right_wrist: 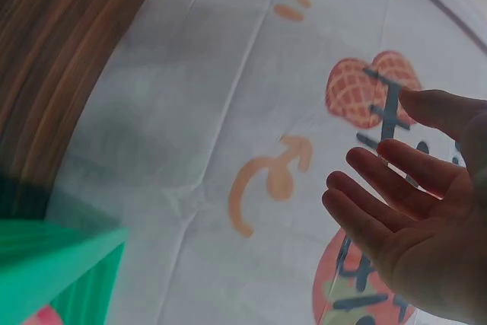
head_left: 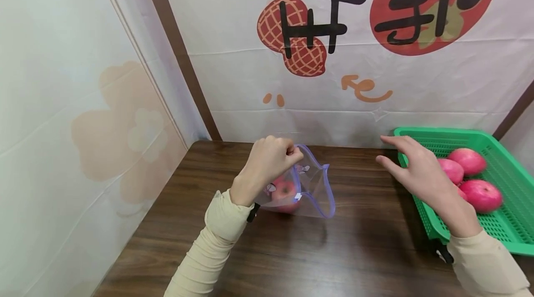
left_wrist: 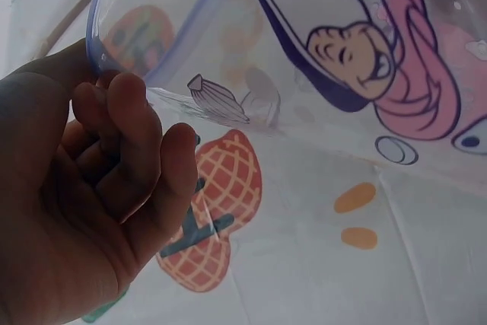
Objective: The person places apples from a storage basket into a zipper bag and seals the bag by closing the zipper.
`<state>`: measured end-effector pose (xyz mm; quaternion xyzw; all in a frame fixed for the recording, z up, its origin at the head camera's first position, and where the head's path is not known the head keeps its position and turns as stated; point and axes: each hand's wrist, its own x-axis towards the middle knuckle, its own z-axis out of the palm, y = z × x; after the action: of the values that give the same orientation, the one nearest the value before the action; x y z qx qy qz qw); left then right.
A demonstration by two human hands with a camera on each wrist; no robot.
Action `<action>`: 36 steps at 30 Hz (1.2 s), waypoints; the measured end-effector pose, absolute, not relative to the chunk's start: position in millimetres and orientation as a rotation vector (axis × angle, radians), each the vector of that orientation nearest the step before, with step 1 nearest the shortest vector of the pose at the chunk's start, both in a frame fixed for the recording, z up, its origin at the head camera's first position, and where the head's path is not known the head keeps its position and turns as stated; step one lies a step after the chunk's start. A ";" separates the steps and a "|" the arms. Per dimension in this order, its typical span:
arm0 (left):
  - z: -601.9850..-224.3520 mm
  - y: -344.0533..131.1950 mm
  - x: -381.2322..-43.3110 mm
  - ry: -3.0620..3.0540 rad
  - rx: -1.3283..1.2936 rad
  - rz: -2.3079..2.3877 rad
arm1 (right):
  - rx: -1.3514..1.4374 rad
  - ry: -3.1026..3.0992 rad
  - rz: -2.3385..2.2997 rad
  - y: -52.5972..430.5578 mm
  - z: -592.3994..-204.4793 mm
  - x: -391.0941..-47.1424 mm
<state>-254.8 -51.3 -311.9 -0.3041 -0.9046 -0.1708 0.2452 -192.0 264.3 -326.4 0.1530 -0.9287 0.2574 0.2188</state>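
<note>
In the head view my left hand pinches the rim of a clear zip bag with a purple edge and a white slider. The bag's mouth gapes toward the right, and a red apple lies inside it. Cartoon prints show on the bag in the left wrist view, where the curled fingers of the left hand meet its edge. My right hand hovers by the left side of a green basket, its fingers apart and holding nothing. The right wrist view shows the same bare right hand.
Several red apples lie in the green basket at the right of the brown wooden table. Behind the table hangs a white printed cloth. Another pale cloth covers the left side.
</note>
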 end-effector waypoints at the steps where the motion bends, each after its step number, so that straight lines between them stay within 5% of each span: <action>1: -312.6 -51.2 -254.7 -2.472 -0.829 -0.465 | 0.402 -2.589 0.714 268.4 -327.0 -190.7; 36: -316.3 -51.6 -253.0 -2.462 -0.821 -0.482 | 0.060 -2.845 0.570 378.5 -375.6 -189.9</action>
<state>-253.0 -51.6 -316.3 -0.3014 -0.9035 -0.1767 0.2483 -189.9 378.5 -375.6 0.0206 -0.9733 0.1949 0.1193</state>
